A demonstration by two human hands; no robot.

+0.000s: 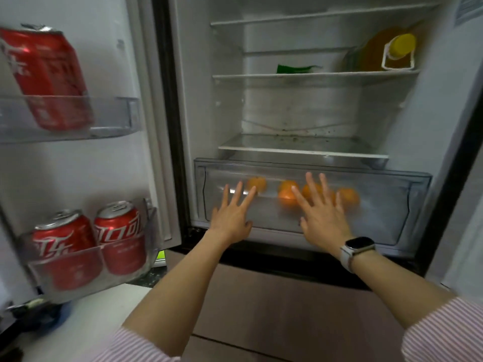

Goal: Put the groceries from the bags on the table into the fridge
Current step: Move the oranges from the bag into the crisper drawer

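Lying behind both flat hands [277, 212], oranges [287, 195] inside crisper drawer [379, 205].

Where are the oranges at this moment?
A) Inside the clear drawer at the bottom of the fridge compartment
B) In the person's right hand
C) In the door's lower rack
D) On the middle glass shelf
A: the oranges show through the front of the clear drawer, which both open hands, left hand and right hand, press flat against.

Pale floor [86, 322] (dim) beside pinkish lower drawers [300, 309].
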